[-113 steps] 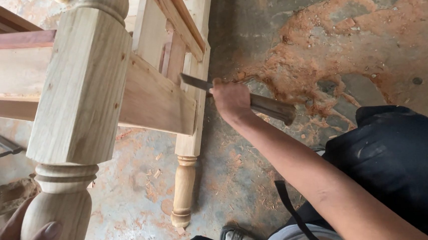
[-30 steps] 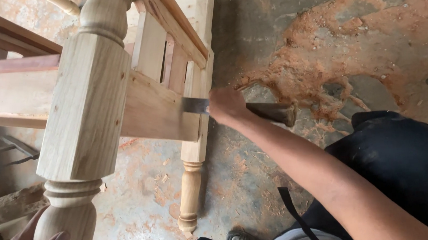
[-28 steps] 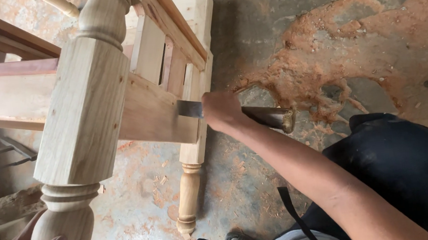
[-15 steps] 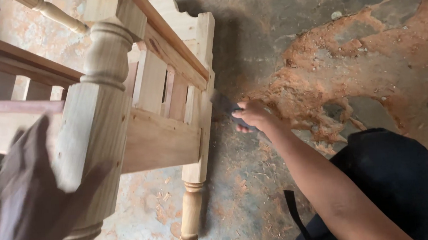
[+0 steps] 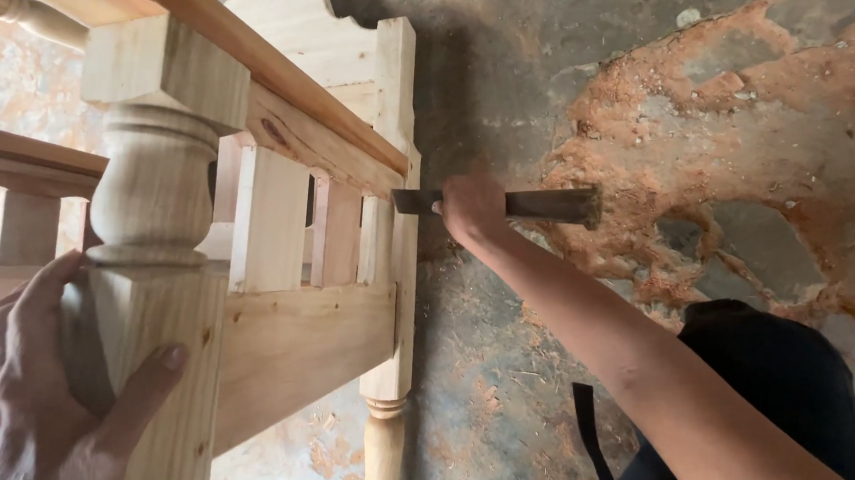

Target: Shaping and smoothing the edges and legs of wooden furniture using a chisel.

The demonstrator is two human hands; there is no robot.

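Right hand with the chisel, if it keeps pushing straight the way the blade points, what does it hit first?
The right hand points the chisel leftward. Its blade tip already sits at the edge of the far wooden post, just under the top rail, so it would likely meet that post first. Depth is hard to judge.

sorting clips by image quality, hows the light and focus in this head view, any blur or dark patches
Head view: soft daylight with no glare; a deep shadow covers the floor behind the wooden frame. The right hand on the chisel is slightly motion-blurred, and the very close left hand on the turned post looks soft.
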